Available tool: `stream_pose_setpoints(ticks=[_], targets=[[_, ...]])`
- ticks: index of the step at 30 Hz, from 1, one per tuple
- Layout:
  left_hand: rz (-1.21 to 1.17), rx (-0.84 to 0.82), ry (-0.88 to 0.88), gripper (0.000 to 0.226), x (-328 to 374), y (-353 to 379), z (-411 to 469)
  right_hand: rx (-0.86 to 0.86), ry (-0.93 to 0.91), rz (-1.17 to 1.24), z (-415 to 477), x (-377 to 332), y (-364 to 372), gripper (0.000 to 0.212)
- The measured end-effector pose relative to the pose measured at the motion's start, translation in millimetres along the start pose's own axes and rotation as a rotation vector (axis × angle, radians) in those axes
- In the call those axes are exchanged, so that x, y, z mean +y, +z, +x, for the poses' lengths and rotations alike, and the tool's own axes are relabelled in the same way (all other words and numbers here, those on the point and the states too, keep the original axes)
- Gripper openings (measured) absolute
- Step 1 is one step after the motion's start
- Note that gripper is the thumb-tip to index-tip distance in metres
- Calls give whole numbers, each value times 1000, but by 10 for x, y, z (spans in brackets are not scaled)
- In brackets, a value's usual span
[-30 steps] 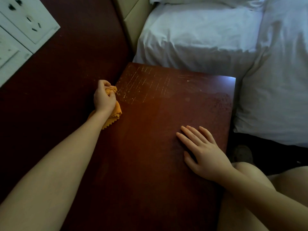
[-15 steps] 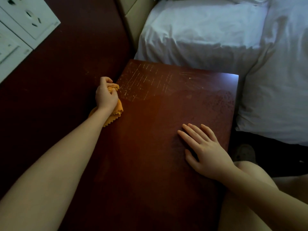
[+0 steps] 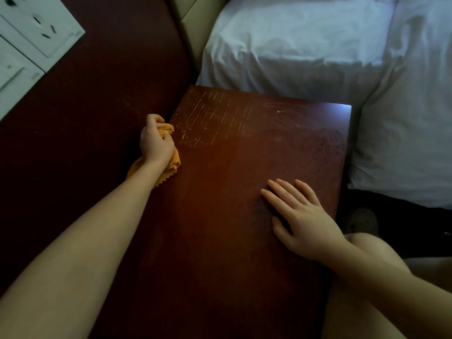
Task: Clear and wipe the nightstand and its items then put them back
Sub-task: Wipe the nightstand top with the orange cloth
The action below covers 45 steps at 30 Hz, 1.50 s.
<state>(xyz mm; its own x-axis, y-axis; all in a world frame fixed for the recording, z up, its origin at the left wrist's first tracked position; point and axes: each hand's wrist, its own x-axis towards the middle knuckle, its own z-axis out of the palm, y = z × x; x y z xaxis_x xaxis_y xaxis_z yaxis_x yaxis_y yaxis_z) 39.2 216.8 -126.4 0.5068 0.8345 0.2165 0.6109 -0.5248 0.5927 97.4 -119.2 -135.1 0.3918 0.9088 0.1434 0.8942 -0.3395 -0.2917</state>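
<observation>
Dimly lit, the scratched dark-red nightstand (image 3: pixel 220 216) adjoins a white bed (image 3: pixel 318 45); left hand (image 3: pixel 156 143) grips an orange cloth (image 3: pixel 171 162) at its left edge, right hand (image 3: pixel 303 221) lies flat, fingers straight.

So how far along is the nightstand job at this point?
Clearing looks done: nothing stands on the nightstand. Wiping is in hand: the left hand grips the orange cloth at the top's left edge, and the right hand rests flat. Pale streaks and a speckled patch at the far end may need wiping. The items are out of view, not yet put back.
</observation>
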Motion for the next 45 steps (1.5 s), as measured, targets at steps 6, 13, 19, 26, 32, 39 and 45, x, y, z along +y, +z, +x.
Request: stream_pose_setpoints(ticks=[6, 13, 19, 26, 32, 39, 45], targets=[[-22, -142, 190, 24, -25, -80, -213, -3, 6, 15, -1, -6, -1, 53], [24, -9, 51, 26, -54, -68, -113, -27, 24, 24, 2, -8, -12, 53], [25, 23, -28, 27, 107, 81, 6, -24, 17, 15, 9, -8, -15, 54], [11, -103, 206, 21, -84, -64, -194, -9, 13, 7, 3, -13, -1, 54], [65, 56, 2, 26, 39, 60, -47, -21, 15, 23, 0, -14, -15, 54], [10, -53, 96, 25, 134, 135, -20, -28, 15, 25, -1, -19, -17, 53], [1, -85, 217, 21, -25, 15, -181, -18, 19, 18, 2, -29, -27, 53]])
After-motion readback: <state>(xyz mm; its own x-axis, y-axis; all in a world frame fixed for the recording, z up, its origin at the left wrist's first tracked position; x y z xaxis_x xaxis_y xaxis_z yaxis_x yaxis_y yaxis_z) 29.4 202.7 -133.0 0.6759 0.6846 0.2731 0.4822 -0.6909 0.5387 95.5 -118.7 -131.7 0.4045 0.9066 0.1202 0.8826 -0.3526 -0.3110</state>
